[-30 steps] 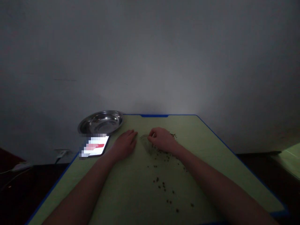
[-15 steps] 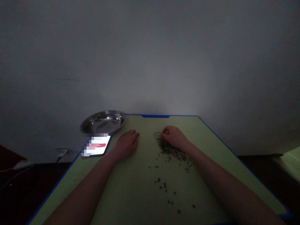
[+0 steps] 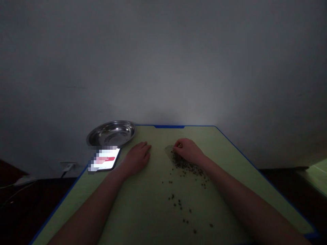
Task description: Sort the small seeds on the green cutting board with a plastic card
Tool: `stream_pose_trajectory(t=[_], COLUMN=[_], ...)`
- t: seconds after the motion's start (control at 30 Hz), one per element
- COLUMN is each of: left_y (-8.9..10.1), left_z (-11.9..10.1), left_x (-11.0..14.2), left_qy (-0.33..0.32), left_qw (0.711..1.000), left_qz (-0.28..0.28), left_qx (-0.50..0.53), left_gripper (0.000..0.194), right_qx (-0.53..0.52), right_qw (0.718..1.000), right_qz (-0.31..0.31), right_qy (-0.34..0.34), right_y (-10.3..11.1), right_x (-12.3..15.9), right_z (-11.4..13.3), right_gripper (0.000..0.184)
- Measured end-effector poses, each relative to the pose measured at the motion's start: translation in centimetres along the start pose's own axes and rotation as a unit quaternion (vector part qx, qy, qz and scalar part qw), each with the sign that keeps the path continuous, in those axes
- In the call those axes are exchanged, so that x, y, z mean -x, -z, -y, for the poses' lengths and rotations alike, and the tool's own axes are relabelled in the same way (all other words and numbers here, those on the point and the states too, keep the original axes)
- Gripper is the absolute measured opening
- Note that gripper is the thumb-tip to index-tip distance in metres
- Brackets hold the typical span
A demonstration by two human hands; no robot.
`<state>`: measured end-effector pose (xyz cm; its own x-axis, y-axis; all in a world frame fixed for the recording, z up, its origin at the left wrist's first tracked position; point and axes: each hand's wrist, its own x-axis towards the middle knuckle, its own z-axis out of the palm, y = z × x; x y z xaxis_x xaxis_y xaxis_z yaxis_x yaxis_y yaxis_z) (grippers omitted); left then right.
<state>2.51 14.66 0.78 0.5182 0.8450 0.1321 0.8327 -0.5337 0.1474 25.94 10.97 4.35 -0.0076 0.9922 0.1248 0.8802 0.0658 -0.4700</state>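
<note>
My left hand lies palm down on the table, fingers stretched out and holding nothing. Farther right, my right hand is closed, its thumb and forefinger pinched at the edge of a small see-through container. The container's exact kind is hard to make out in the dim light. Small dark beans or seeds lie in a heap beside it and partly under my right hand, which hides some of them. Several loose ones are scattered toward the table's near side.
A shiny metal basin stands at the table's back left. In front of it lies a phone with a lit screen, partly blurred out. The pale green table has a blue edge, and a grey wall rises behind it.
The see-through container has tilted and shifted slightly left, along with my right hand's fingertips. My left hand stays in place.
</note>
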Motion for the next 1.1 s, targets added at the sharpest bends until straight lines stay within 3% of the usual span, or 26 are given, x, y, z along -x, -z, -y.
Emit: stream_pose_trajectory(t=[0.37,0.6,0.77,0.9,1.1], left_y=[0.1,0.0,0.0,0.4,0.8], left_z=[-0.2,0.1,0.2,-0.2,-0.5], left_x=[0.1,0.1,0.1,0.1,0.2], left_qy=[0.006,-0.002,-0.005,0.004,0.012], left_qw=[1.000,1.000,1.000,1.000,1.000], left_qz=[-0.004,-0.011,-0.022,-0.008,-0.001], left_qx=[-0.003,0.006,0.015,0.003,0.005], left_gripper=[0.047,0.047,0.046,0.047,0.048], right_qx=[-0.002,-0.009,-0.008,0.003,0.004], right_qw=[0.999,1.000,1.000,0.999,0.998], right_qz=[-0.004,-0.009,-0.027,-0.041,-0.048], right_qy=[-0.037,-0.028,-0.011,-0.015,-0.029], right_y=[1.0,1.7,0.7,0.1,0.9], right_x=[0.2,-0.4,-1.2,-1.4,-0.8], right_z=[-2.6,-1.5,-0.3,-0.9,-2.3], right_gripper=[0.015,0.016,0.017,0.019,0.023])
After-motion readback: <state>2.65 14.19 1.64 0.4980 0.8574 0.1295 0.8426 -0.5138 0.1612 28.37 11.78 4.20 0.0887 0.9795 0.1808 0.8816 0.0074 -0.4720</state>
